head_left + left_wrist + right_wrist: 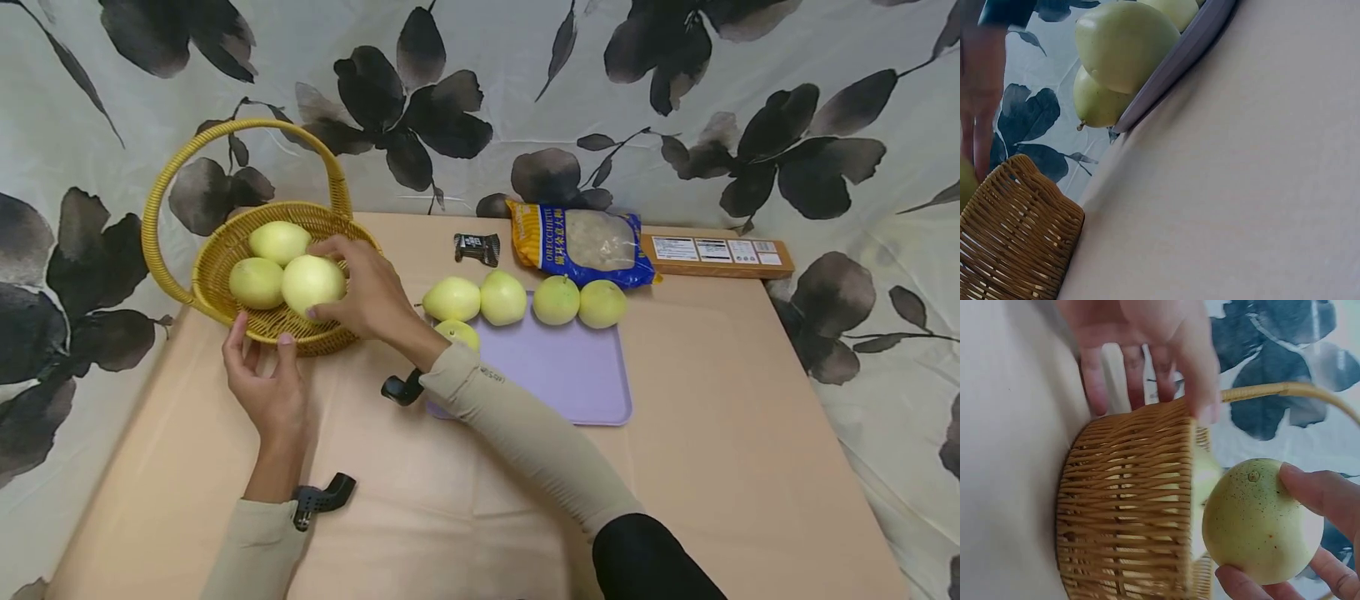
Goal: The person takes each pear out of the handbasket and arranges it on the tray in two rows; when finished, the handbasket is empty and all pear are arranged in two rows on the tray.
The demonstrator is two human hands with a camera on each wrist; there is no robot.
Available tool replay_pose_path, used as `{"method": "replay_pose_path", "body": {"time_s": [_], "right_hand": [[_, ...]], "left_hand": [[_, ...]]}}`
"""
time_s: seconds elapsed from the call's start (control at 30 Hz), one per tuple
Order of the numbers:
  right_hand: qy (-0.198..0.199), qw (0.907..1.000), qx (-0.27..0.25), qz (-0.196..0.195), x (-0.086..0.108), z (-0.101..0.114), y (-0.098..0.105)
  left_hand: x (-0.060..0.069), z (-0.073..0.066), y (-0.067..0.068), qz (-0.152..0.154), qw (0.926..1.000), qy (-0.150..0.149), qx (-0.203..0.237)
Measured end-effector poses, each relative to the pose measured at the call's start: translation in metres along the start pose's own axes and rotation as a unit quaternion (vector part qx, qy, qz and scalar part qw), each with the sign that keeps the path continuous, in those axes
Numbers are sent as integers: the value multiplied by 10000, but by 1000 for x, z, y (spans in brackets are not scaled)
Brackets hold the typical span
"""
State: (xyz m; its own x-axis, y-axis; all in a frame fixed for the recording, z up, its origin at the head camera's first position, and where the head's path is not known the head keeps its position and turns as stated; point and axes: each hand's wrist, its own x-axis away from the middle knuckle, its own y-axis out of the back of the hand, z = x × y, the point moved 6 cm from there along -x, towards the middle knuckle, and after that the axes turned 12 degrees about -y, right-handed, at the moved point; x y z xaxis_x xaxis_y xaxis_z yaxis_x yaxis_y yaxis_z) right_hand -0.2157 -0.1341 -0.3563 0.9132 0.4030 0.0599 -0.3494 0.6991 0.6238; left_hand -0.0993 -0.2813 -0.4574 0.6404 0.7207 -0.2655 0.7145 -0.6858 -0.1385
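My right hand (367, 287) grips a yellow-green pear (311, 282) over the wicker basket (322, 342). In the right wrist view the thumb lies on one side of the speckled pear (1260, 525) and the fingertips on the other. Two more pears, one at the back (279, 242) and one on the left (255, 283), sit inside the basket. My left hand (270, 400) touches the basket's near side, its fingers extended and its thumb at the rim. Part of the left hand (1141, 337) shows above the basket in the right wrist view.
A lilac tray (555, 375) holds several pears along its far and left edges. Behind it lie a small black packet (477, 248), a blue and yellow pasta bag (585, 242) and a long brown box (720, 252). The basket's tall handle (153, 208) arches upward.
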Motion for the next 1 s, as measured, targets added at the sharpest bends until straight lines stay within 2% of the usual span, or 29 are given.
{"method": "replay_pose_path", "body": {"time_s": [0.1,0.23,0.6,0.83,1.0], "right_hand": [[227,9992,-316,-65,16,-6,14],[268,9965,-768,-171,37,-18,32],[-44,9835,-1771,-363,93,-74,83],[-580,9820,-1615,-789,123,-124,114],[-947,9793,-1546,-896,139,-156,125]], "left_hand": [[0,1,0,-11,10000,-11,33],[0,0,0,0,10000,-38,3],[0,0,0,-10,10000,2,-64],[1,2,1,-46,9999,101,23],[-1,1,0,-29,10000,40,53]]}}
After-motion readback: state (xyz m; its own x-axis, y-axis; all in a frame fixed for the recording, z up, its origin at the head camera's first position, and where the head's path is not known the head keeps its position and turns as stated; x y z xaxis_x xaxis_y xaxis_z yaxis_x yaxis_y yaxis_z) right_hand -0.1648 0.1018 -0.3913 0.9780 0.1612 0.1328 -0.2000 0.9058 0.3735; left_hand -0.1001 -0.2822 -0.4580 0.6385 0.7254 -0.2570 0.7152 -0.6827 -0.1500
